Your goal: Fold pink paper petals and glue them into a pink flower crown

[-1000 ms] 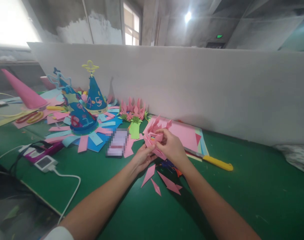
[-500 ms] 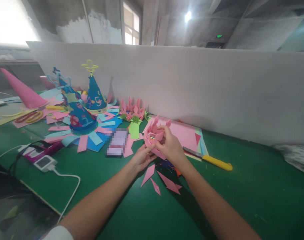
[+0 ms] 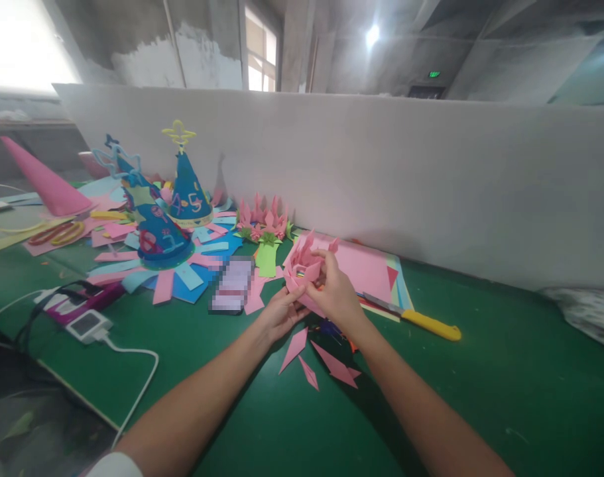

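Spanning the foreground, the green table [image 3: 510, 377] bears the paper sheets [image 3: 368, 265]; the yellow-handled knife [image 3: 431, 325] lies at their near edge. Your left hand [image 3: 282, 314] grips the pink folded-paper assembly [image 3: 311, 273] low, thumb on its near side; your right hand [image 3: 337, 291] pinches its right side, though finger contact is partly hidden. The assembly sits between both hands. Loose pink pieces [image 3: 334, 363] lie nearer you.

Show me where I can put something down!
Bare green table lies between the yellow-handled knife and the right forearm, and between the phone and the white cable. It's crowded around the blue cone hats and the pink paper pieces.
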Demonstrator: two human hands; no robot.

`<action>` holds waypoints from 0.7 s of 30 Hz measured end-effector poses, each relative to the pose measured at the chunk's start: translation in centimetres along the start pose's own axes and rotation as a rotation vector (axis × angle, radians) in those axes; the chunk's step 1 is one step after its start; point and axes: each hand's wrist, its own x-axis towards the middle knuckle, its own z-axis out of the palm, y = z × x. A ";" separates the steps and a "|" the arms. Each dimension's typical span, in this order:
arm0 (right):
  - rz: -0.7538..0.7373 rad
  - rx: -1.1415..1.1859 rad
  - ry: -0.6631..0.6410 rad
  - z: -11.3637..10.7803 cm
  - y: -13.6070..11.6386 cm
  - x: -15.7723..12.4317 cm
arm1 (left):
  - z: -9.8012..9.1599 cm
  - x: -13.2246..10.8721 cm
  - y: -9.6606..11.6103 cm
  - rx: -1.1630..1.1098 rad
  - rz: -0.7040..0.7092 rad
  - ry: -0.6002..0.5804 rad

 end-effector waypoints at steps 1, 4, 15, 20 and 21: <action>-0.012 0.011 0.001 -0.2 -0.1 -0.2 | -0.1 0.1 0.1 0.002 0.002 -0.001; -0.072 -0.025 0.090 -1.6 -0.1 -1.2 | -0.5 0.4 0.4 0.012 0.020 0.011; 0.366 -0.210 -0.130 -7.1 9.1 -9.5 | -1.3 0.1 3.3 0.430 0.110 0.093; 0.335 -0.224 -0.216 -5.5 9.0 -10.2 | -1.7 0.9 2.6 0.342 0.345 0.314; 0.325 -0.245 -0.198 -5.3 8.9 -10.1 | -1.8 1.0 2.3 0.330 0.358 0.314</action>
